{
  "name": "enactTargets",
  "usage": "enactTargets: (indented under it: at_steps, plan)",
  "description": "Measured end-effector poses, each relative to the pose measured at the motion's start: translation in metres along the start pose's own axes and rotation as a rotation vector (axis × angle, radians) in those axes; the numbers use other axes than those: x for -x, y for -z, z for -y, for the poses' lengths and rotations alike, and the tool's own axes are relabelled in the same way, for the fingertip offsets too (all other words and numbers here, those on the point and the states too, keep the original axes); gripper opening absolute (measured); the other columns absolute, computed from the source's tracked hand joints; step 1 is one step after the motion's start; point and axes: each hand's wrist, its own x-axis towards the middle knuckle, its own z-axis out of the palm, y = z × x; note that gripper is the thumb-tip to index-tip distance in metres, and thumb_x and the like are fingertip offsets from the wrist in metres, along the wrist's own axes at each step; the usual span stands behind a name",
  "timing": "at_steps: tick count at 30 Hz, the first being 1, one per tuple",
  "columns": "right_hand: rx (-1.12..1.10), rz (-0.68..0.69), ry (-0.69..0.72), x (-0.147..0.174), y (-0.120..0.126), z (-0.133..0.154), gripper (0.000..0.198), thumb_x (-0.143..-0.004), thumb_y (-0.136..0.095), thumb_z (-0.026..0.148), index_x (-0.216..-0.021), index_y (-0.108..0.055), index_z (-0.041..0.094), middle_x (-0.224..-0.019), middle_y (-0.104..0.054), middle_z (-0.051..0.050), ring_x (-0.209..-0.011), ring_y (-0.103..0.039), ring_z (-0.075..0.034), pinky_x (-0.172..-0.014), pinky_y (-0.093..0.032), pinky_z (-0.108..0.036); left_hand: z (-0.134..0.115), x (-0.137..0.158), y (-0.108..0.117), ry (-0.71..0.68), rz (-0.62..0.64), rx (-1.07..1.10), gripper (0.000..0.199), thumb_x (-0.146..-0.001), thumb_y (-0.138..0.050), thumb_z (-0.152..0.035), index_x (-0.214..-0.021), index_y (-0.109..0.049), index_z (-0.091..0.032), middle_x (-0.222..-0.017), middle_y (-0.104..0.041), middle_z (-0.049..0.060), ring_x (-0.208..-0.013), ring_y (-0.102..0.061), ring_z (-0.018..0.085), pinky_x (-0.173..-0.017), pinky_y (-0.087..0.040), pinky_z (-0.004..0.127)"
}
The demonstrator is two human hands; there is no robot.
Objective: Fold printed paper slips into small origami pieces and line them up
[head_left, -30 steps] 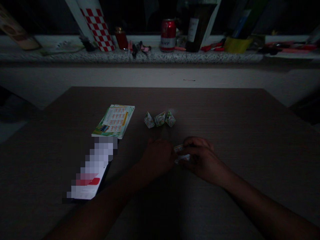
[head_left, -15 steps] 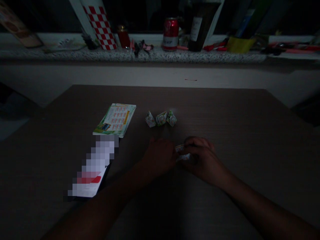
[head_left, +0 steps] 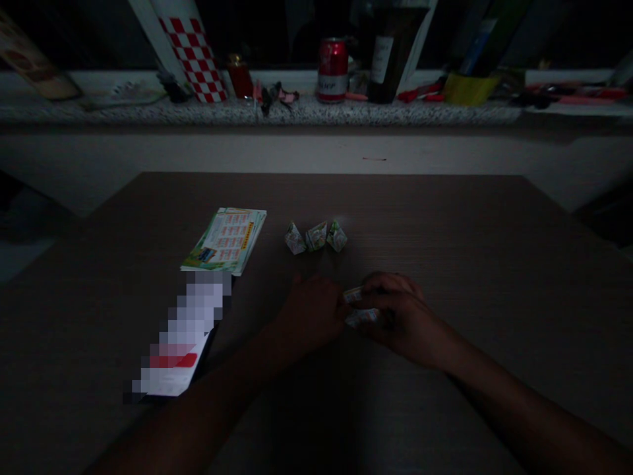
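Note:
A small piece of printed paper (head_left: 360, 318), pale with coloured print, sits between my two hands just above or on the table; its folds are partly hidden by fingers. My right hand (head_left: 398, 307) grips it from the right with bent fingers. At its left end my left hand (head_left: 316, 307) is closed around the edge, its fingertips mostly out of sight in the dim light. Just beyond the hands stand three folded paper pieces (head_left: 316, 235) in a row, pointed in shape and printed in green and white.
To the left lies a stack of printed calendar cards (head_left: 225, 241). Nearer me is a phone (head_left: 171, 384) with its screen lit, partly blurred out. Behind the table (head_left: 469, 264), the windowsill (head_left: 297, 115) holds a red can (head_left: 332, 69), a checkered tube (head_left: 192, 59) and a dark bottle (head_left: 388, 66).
The view has shifted slightly. Both hands stay in nearly the same place, and a little more of the printed paper shows between the fingers of my right hand.

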Motion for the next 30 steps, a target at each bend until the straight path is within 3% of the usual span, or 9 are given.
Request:
enactTargets:
  at_steps: [12, 30]
  plan:
    - [-0.006, -0.023, 0.014, 0.001, -0.002, -0.001, 0.037, -0.071, -0.076, 0.021, -0.105, -0.069, 0.036, -0.108, -0.064, -0.001, -0.105, -0.057, -0.023, -0.094, -0.035, -0.043, 0.001, 0.006, -0.002, -0.02, -0.036, 0.033, 0.035, -0.081, -0.058, -0.05, -0.088, -0.065, -0.017, -0.093, -0.067, 0.009, -0.095, -0.059, 0.03, -0.088, -0.039, 0.047]
    - [0.009, -0.029, 0.02, 0.002, -0.003, -0.003, 0.036, -0.074, -0.073, 0.025, -0.108, -0.069, 0.037, -0.11, -0.063, -0.002, -0.107, -0.056, -0.024, -0.095, -0.035, -0.045, -0.005, 0.005, 0.008, 0.045, 0.026, -0.028, 0.023, -0.079, -0.056, -0.034, -0.088, -0.066, -0.016, -0.096, -0.069, 0.013, -0.096, -0.061, 0.032, -0.087, -0.041, 0.051]
